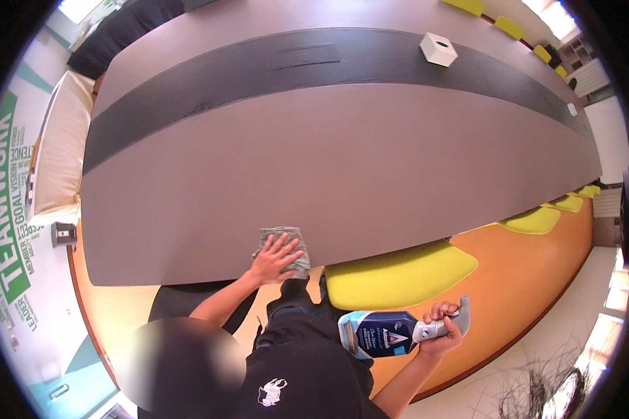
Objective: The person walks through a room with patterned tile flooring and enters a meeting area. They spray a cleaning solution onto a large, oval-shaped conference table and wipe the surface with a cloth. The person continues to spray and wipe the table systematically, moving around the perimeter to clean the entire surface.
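Observation:
My left hand (275, 263) lies flat with fingers spread on a folded grey cloth (301, 269), pressing it against the near edge of a long brown table (346, 173). Part of the cloth is hidden under the palm and fingers. On the other side of my body, my right hand (441, 341) grips the neck of an Astonish spray bottle (380, 335). The bottle is dark blue with a grey trigger head and bears a printed label. It is tilted almost on its side, apart from the table and in front of a yellow chair.
A yellow chair (393, 277) stands at the table's near edge, with more yellow chairs (532, 220) farther right. A black chair (162, 304) is at the left. A white tissue box (438, 51) rests on the table's dark central strip (367, 57), which has a rectangular panel (304, 56).

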`<action>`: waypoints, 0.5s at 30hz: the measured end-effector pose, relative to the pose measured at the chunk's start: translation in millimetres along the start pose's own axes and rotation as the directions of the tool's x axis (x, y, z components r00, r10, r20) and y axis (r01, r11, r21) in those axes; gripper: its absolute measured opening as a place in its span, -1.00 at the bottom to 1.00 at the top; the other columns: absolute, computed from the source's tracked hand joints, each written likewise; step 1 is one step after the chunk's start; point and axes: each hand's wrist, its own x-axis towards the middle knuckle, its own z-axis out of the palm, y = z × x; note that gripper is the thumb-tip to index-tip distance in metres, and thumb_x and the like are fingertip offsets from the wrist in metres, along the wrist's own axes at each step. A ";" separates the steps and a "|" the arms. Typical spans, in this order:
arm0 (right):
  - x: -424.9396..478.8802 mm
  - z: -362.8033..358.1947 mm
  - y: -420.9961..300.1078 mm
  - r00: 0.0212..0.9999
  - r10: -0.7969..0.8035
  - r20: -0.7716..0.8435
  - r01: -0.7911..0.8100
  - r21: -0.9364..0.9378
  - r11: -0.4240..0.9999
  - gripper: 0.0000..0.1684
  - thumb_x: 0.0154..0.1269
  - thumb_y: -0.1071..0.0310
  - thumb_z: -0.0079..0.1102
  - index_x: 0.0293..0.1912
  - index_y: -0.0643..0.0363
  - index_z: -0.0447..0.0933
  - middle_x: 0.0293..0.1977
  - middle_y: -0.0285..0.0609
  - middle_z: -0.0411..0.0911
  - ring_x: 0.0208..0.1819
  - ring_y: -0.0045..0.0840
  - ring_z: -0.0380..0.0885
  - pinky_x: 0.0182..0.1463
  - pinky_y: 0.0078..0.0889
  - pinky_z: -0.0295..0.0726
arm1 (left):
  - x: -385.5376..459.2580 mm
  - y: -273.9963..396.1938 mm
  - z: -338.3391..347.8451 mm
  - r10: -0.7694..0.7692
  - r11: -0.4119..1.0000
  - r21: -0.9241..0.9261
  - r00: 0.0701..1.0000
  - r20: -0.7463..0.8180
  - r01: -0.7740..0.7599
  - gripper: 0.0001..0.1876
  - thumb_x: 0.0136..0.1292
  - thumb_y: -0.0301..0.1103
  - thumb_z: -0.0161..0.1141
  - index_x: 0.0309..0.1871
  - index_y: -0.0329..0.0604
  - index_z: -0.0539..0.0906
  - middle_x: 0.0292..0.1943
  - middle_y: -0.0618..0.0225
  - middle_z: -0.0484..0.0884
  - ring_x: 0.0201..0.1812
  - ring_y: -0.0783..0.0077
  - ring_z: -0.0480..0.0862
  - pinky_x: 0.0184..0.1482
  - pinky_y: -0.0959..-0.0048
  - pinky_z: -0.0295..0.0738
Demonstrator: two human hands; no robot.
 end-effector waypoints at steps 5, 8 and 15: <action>4.2 -5.2 5.4 0.993 0.047 -0.106 -0.048 -0.008 0.999 -0.67 -0.01 0.52 0.16 -0.16 0.18 0.45 -0.27 -0.13 0.43 -0.34 -0.45 0.45 -0.33 -0.34 0.57 | 93.8 11.7 19.3 0.136 0.991 0.017 0.991 -0.005 -0.136 -0.33 0.34 0.24 0.07 0.45 0.22 0.39 0.57 0.30 0.15 0.60 -0.01 -0.02 0.52 -0.25 -0.15; 1.9 2.3 3.8 0.980 0.051 -0.194 -0.078 -0.132 0.988 -0.66 -0.01 0.55 0.16 -0.14 0.19 0.46 -0.25 -0.11 0.45 -0.36 -0.46 0.47 -0.33 -0.36 0.58 | 141.0 30.3 20.0 0.239 0.971 -0.022 0.971 -0.017 -0.240 -0.33 0.35 0.24 0.05 0.45 0.22 0.38 0.56 0.29 0.15 0.60 0.00 -0.01 0.51 -0.27 -0.11; 0.9 47.8 -3.2 0.966 0.069 -0.248 -0.169 -0.406 0.898 -0.58 -0.02 0.57 0.23 -0.07 0.24 0.49 -0.23 -0.10 0.49 -0.33 -0.48 0.53 -0.34 -0.43 0.61 | 239.4 76.9 18.1 0.182 0.969 -0.155 0.979 -0.092 -0.194 -0.33 0.36 0.25 0.06 0.46 0.22 0.36 0.55 0.35 0.19 0.59 0.09 0.05 0.53 -0.19 -0.13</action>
